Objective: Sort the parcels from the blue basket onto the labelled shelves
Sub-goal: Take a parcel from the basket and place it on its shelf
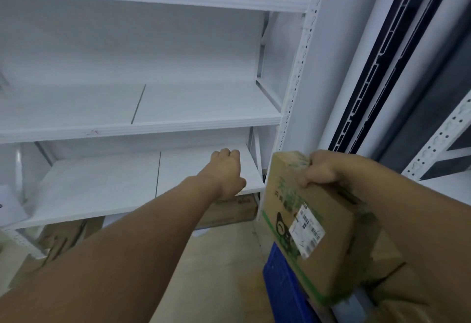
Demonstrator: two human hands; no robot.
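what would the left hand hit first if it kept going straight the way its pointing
Probably nothing at first: the left hand points over the bare lower shelf board, so the rack's back panel likely comes first, though depth is unclear.

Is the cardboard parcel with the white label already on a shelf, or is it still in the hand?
In the hand. The right hand holds the cardboard parcel at its top edge, tilted, above the blue basket, off the shelves.
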